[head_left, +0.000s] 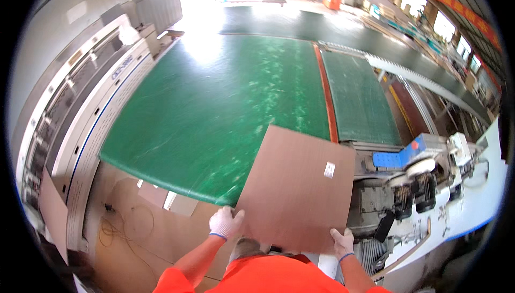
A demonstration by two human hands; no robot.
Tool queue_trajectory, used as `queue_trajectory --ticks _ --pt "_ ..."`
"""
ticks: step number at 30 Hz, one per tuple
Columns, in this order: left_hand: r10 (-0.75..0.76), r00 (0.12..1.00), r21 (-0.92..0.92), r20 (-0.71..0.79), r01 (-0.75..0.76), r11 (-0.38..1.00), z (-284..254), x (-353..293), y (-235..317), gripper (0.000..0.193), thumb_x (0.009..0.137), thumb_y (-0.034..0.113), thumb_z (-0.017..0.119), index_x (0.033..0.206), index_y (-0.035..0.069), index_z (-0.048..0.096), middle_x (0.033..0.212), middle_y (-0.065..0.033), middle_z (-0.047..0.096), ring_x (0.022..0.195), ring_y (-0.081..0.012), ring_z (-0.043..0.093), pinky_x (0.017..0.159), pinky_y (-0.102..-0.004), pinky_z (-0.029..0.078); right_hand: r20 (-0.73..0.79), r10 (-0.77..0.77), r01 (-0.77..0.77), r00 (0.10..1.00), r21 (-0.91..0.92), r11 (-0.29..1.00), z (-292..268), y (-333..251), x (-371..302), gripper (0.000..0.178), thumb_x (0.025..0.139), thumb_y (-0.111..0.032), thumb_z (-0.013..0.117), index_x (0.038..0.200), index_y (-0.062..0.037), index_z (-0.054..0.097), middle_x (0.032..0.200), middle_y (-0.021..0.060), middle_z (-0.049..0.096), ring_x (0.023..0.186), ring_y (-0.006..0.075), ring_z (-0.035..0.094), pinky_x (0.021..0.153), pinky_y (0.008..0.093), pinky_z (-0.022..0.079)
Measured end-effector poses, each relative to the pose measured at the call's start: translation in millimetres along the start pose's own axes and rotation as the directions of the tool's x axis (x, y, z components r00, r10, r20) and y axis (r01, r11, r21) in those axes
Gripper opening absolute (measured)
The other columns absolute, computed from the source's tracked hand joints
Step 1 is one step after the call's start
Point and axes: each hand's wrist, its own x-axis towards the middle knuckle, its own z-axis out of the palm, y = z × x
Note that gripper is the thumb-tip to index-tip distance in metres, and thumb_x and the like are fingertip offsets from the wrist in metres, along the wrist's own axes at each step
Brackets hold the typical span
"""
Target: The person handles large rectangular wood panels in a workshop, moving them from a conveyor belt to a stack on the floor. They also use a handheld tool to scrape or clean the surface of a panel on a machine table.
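Observation:
A brown rectangular panel [295,185] with a small white label [329,169] is held in front of me, tilted, its far part over the corner of a green conveyor belt [204,110]. My left hand [226,222], in a white knit glove with a blue cuff, grips the panel's near left corner with the thumb on top. At the near right corner, my right hand [342,243], gloved the same way, has its thumb on the panel's face. The fingers of both hands are partly hidden under the panel.
Right of the panel stands a machine with dark motors [425,190] and a blue cover [399,156]. A long white machine [88,132] runs along the left. Loose cable [115,231] and board pieces [179,203] lie on the floor. An orange-red strip [324,92] divides the belt surfaces.

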Motion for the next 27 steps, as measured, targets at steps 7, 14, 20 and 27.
queue_trajectory --ticks 7,14,20,27 --pt "-0.274 0.961 -0.487 0.031 0.254 0.836 -15 -35 -118 0.064 0.101 0.056 0.052 0.107 -0.003 0.075 0.108 -0.0325 0.072 0.111 -0.0454 0.068 0.099 -0.0478 0.051 -0.12 0.115 -0.118 0.986 -0.022 0.993 72 52 23 0.045 0.104 -0.037 0.062 0.123 0.0044 0.066 0.117 0.0085 0.07 0.105 0.0218 0.065 0.095 0.0384 0.052" --pt "-0.548 0.766 -0.62 -0.335 0.258 0.74 -104 -144 -311 0.068 0.104 0.056 0.051 0.081 -0.005 0.071 0.078 -0.0309 0.067 0.075 -0.0462 0.067 0.077 -0.0533 0.05 0.113 0.111 -0.101 0.987 -0.085 0.991 264 96 -72 0.056 0.106 -0.042 0.058 0.13 0.0083 0.061 0.128 0.0084 0.066 0.112 0.0222 0.062 0.102 0.0377 0.049" --pt "-0.737 0.547 -0.887 -0.397 -0.024 0.46 -182 -227 -435 0.065 0.106 0.052 0.056 0.067 0.001 0.06 0.06 -0.0043 0.053 0.06 -0.014 0.045 0.058 -0.0375 0.041 0.4 -0.025 0.026 0.916 0.002 1.0 452 144 -153 0.062 0.108 -0.049 0.056 0.136 0.0052 0.06 0.133 0.0089 0.066 0.115 0.0242 0.064 0.103 0.0392 0.051" --pt "-0.847 0.362 -0.913 -0.389 -0.03 0.407 -246 -247 -540 0.064 0.107 0.051 0.056 0.068 0.0 0.056 0.063 0.0031 0.043 0.064 -0.0098 0.036 0.056 -0.0347 0.034 0.611 0.109 -0.051 0.784 -0.111 0.992 613 187 -236 0.063 0.106 -0.052 0.057 0.135 0.0035 0.062 0.133 0.0085 0.067 0.115 0.0232 0.064 0.102 0.038 0.051"
